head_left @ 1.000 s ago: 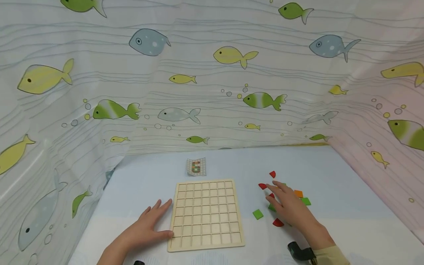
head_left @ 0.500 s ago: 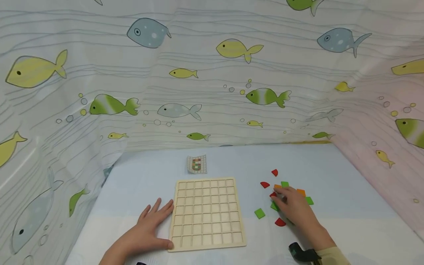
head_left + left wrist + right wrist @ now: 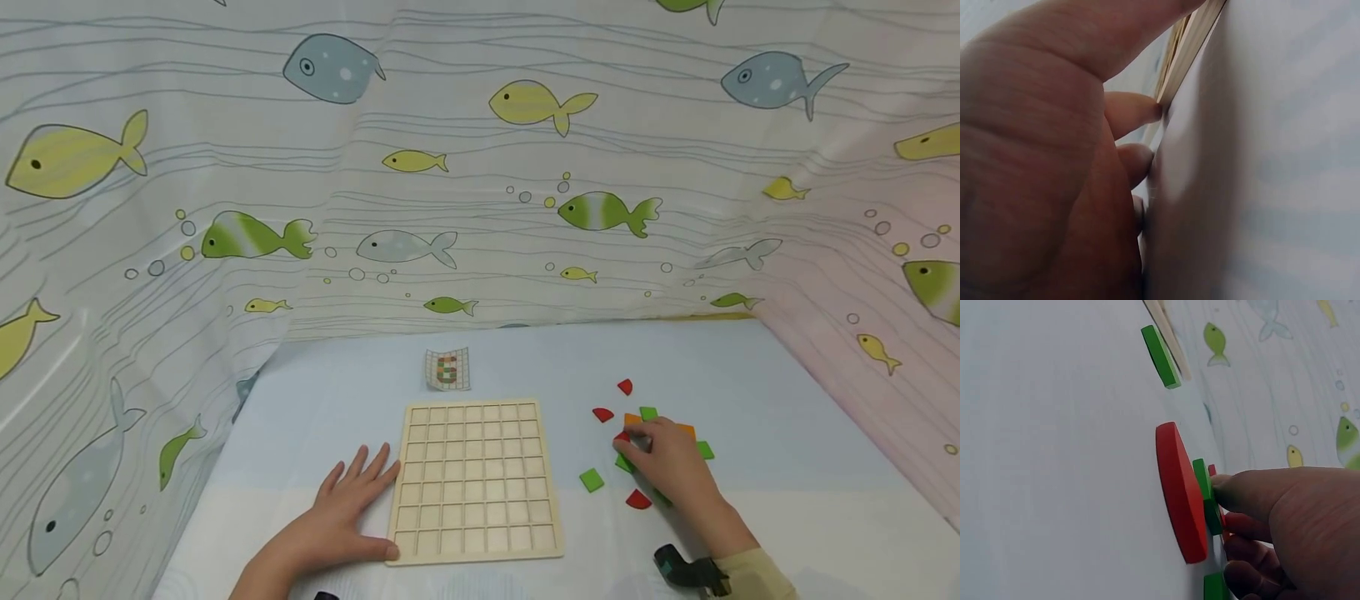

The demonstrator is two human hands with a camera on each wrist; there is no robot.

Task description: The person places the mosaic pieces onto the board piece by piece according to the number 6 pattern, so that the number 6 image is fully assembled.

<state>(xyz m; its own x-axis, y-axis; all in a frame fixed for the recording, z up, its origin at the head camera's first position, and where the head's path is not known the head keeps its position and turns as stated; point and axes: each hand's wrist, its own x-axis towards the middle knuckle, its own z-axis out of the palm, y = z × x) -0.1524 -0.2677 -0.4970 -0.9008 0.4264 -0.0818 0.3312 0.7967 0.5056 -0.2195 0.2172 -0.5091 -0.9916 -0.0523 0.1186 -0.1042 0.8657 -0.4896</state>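
My left hand (image 3: 341, 512) lies spread at the left edge of a pale wooden grid board (image 3: 480, 562). Its thumb touches the board's lower left corner, and the index fingertip meets the side. The left wrist view shows the fingertips against the board's edge (image 3: 1188, 56). To the right, my right hand (image 3: 675, 467) is over a loose group of coloured pieces. Its thumb and index finger pinch a red quarter-circle piece (image 3: 622, 436). In the right wrist view a green square (image 3: 1208, 497) and another red quarter-circle piece (image 3: 1180, 494) lie in front of the thumb; the other fingers are curled.
A small paper card (image 3: 447, 369) with a coloured grid pattern lies behind the board. Around the right hand are a lone green square (image 3: 592, 480), a red piece (image 3: 638, 499), an orange piece (image 3: 632, 419) and several others. A fish-print curtain (image 3: 465, 208) surrounds the table.
My right hand has gone from reaching with extended fingers to a thumb-and-index pinch at the red piece. The left hand stays against the board's edge. The head view has shifted slightly.
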